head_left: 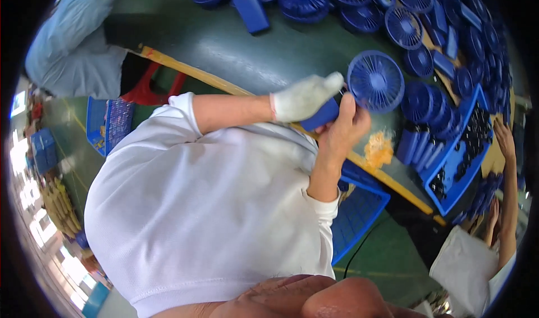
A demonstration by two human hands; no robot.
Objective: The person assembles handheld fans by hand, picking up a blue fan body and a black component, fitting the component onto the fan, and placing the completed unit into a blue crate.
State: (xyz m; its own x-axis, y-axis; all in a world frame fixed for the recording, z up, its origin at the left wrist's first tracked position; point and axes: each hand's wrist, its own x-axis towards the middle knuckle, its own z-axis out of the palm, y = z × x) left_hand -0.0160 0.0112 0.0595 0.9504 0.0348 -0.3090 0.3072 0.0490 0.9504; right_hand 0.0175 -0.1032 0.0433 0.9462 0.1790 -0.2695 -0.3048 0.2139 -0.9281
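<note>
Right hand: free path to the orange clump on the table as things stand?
Probably yes. The right hand is close by, and nothing visible stands between it and the orange clump. The catch: it appears busy gripping the blue fan, so would likely need to let go first.

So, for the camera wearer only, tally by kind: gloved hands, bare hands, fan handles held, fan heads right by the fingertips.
White-gloved left hand: 1
Bare right hand: 1
Blue fan handle: 1
Blue fan head: 1
Total: 4
</note>
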